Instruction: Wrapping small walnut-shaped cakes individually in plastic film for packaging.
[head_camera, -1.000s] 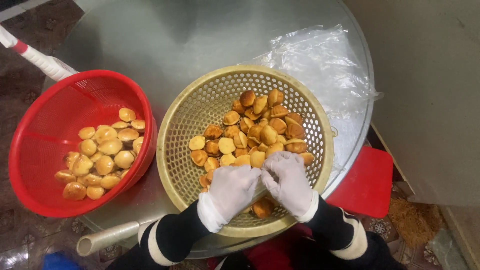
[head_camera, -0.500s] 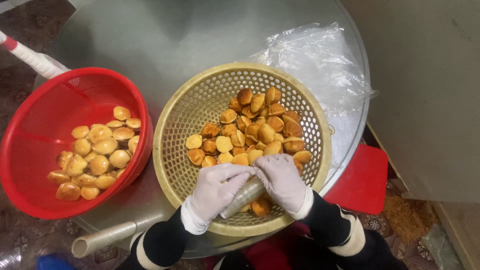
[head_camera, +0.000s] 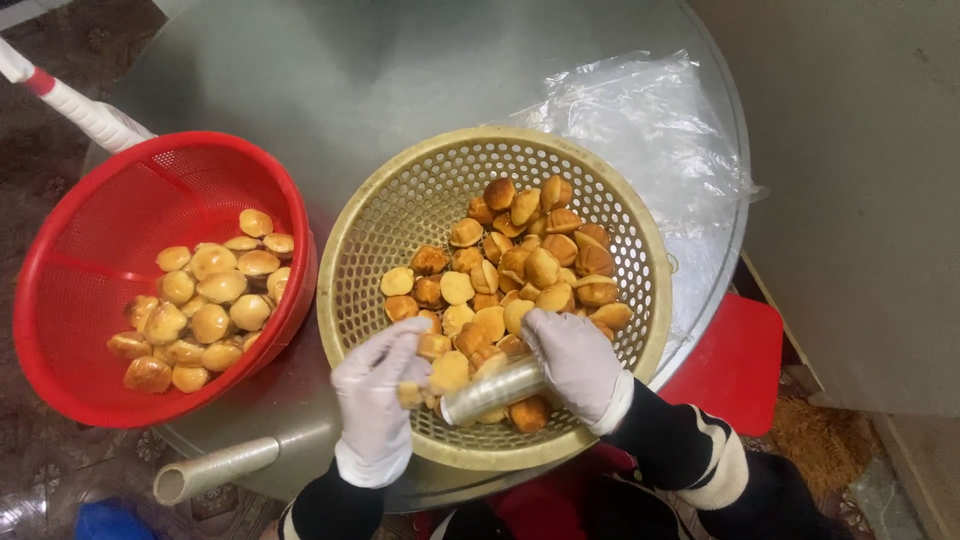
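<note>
Since half a second ago, left hand (head_camera: 375, 400) has slid leftward off the metal tube (head_camera: 492, 391) — fingers pinching a small cake (head_camera: 410, 393); right hand (head_camera: 577, 364) grips the tube over the beige basket (head_camera: 390, 215).

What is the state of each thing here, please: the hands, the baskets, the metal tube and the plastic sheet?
left hand: gloved, holding a small cake
right hand: gloved, gripping the metal tube
metal tube: tilted, lying over the cakes
beige basket: about half covered with cakes
red basket: partly filled
plastic sheet: crumpled, on the table
</note>
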